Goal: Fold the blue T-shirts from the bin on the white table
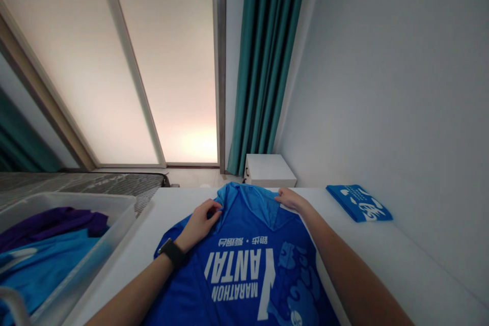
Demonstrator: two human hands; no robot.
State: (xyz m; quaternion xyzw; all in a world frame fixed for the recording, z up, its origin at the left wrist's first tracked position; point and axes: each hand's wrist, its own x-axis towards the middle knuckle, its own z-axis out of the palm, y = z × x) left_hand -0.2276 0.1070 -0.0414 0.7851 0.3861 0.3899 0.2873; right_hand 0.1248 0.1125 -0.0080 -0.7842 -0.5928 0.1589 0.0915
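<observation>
A blue garment (237, 260) with white lettering upside down to me lies spread on a white table (153, 224). Its lighter blue lower-layer fabric shows at the far edge. My left hand (200, 221), with a black watch on the wrist, pinches the far edge left of the middle. At the right of that same edge, my right hand (290, 198) has its fingers closed on the fabric. The near part of the garment runs out of view at the bottom.
A folded blue cloth (359, 202) lies at the table's right, near the wall. On the left stands a translucent bin (118, 204) holding purple and blue clothes. Beyond the table are a small white cabinet (269, 168), teal curtains (267, 61) and frosted sliding doors.
</observation>
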